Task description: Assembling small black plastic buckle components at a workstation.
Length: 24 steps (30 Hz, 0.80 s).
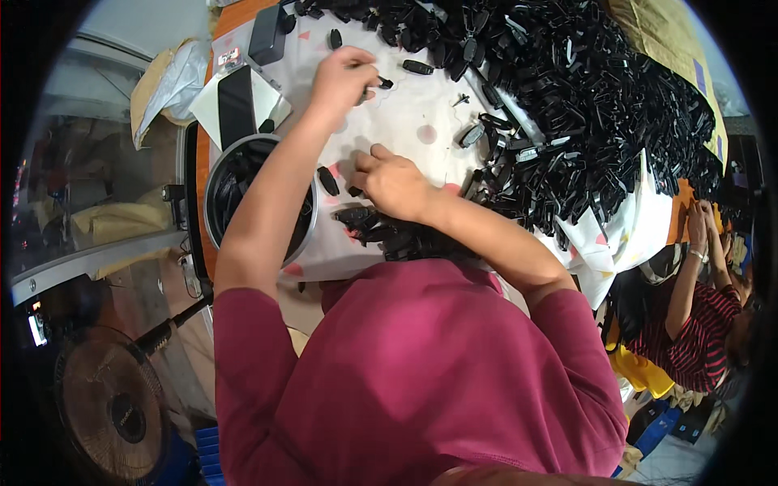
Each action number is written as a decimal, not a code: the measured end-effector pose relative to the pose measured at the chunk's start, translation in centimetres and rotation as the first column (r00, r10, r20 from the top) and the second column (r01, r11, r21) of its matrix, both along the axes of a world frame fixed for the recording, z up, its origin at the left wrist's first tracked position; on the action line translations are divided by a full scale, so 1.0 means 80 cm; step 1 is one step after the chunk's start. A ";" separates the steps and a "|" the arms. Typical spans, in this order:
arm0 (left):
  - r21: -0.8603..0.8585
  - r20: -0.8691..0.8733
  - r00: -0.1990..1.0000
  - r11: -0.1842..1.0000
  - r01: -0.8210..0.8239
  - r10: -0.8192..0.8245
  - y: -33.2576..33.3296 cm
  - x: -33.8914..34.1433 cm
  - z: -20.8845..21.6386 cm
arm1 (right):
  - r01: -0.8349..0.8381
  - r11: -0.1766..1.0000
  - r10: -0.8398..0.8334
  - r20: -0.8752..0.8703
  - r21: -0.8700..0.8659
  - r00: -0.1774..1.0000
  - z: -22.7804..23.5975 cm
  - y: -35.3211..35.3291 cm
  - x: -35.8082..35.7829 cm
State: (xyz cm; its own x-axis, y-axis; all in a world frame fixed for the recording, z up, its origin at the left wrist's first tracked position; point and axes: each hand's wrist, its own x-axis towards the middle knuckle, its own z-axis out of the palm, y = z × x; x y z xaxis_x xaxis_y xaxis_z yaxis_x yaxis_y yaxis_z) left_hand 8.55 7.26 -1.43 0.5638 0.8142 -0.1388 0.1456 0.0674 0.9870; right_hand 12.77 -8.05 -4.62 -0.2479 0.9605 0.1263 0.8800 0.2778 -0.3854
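My left hand (344,83) is over the far part of the white cloth, fingers pinched on a small black plastic piece (385,83). My right hand (391,185) rests lower on the cloth, fingers curled down on a small black part (355,192), mostly hidden beneath them. Just left of it lies an oblong black casing (328,181), shaped like a key fob shell. Another black casing (417,67) lies right of my left hand, and one more (335,38) beyond it. Close to my body is a small heap of black casings (389,232).
A large pile of black casings (575,105) covers the right and back. A round metal bowl (212,198) sits under my left forearm, near a dark phone-like slab (236,105) and a grey box (268,35). A fan (113,413) stands lower left; another person (689,316) sits at right.
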 end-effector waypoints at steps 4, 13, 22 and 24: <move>0.682 -0.326 0.939 0.661 0.315 -0.111 0.017 0.059 -0.047 | 0.201 0.979 -0.196 -0.366 -0.023 0.910 0.024 -0.015 0.021; -0.140 0.011 0.796 0.787 0.601 -0.606 -0.042 0.055 0.042 | 0.611 0.777 -0.046 -0.955 0.150 0.292 0.077 -0.047 0.119; -0.048 0.397 0.866 0.936 0.348 -0.302 -0.104 -0.002 0.075 | 0.562 0.827 -0.064 -0.997 -0.024 0.052 0.095 -0.045 0.081; 0.045 0.402 0.890 0.975 0.216 -0.216 -0.108 -0.002 0.075 | 0.566 0.825 -0.043 -0.994 0.019 0.097 0.105 -0.051 0.077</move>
State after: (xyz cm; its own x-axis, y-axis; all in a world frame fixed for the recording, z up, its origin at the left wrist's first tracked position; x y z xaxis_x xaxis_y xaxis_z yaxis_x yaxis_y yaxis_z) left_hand 8.38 -1.37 4.56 0.7334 0.6660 0.1364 -0.2521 0.0800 0.9644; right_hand 18.91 -12.14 3.78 0.6226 0.7314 0.2781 -0.0732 0.4083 -0.9099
